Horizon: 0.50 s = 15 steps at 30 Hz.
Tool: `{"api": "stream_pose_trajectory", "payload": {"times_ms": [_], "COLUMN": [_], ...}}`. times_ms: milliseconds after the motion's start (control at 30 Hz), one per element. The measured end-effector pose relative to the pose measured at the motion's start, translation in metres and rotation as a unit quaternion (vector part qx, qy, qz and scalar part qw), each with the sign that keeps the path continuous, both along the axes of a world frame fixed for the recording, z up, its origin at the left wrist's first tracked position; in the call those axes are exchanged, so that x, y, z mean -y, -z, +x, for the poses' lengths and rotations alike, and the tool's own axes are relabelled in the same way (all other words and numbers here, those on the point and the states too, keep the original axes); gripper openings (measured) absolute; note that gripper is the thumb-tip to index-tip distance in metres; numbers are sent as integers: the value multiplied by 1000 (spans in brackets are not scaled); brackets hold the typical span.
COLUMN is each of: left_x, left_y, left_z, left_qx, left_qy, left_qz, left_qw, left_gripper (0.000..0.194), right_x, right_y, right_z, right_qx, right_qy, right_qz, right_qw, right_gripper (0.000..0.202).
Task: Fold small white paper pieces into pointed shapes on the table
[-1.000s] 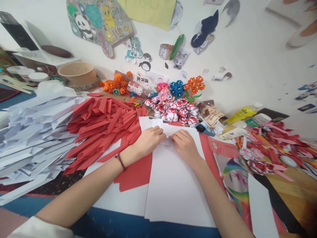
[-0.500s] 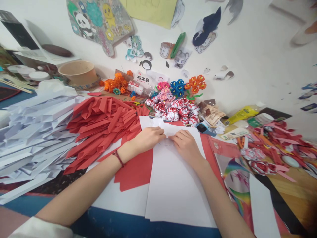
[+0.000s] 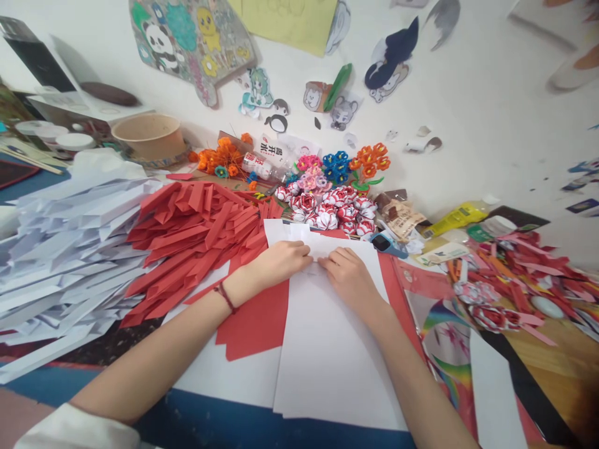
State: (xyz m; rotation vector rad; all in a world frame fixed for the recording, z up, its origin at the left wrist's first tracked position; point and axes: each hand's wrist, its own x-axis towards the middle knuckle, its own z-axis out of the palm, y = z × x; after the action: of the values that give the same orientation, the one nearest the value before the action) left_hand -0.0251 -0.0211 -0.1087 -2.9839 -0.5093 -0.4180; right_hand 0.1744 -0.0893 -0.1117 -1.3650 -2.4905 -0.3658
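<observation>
My left hand (image 3: 286,258) and my right hand (image 3: 347,273) meet over a stack of white paper sheets (image 3: 334,368), a small gap between their fingertips. Both are closed in a pinch on a piece of white paper (image 3: 316,261), which blends into the sheets below, so its full shape is hard to make out. Just beyond my left hand, a narrow white paper end (image 3: 296,232) sticks up. Red paper sheets (image 3: 257,327) lie partly under my left wrist and the white stack.
Heaps of white folded strips (image 3: 60,262) and red folded strips (image 3: 187,243) fill the left. Red-and-white paper flowers (image 3: 337,209) lie at the back beside a blue watch (image 3: 390,244). Colourful paper scraps (image 3: 524,268) and a plastic sleeve (image 3: 444,337) are on the right.
Only slight finger movement shows, with the right hand's fingertips shifting a little at the paper. The hands stay in nearly the same place, and nothing else has moved.
</observation>
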Motion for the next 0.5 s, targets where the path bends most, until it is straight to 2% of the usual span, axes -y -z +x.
{"api": "stream_pose_trajectory", "payload": {"times_ms": [300, 500], "left_x": [3, 1], "left_y": [-3, -1], "left_z": [1, 0], "left_qx": [-21, -8], "left_qy": [10, 11], "left_qz": [27, 7], "left_qw": [999, 1000], "left_gripper": [20, 20], "right_x": [1, 1], "right_y": [-1, -3], "right_z": [-3, -4], "right_qx": [7, -20], "right_qy": [9, 2], "right_qz": [-11, -25], "right_qw": [1000, 999], "right_gripper": [25, 23]}}
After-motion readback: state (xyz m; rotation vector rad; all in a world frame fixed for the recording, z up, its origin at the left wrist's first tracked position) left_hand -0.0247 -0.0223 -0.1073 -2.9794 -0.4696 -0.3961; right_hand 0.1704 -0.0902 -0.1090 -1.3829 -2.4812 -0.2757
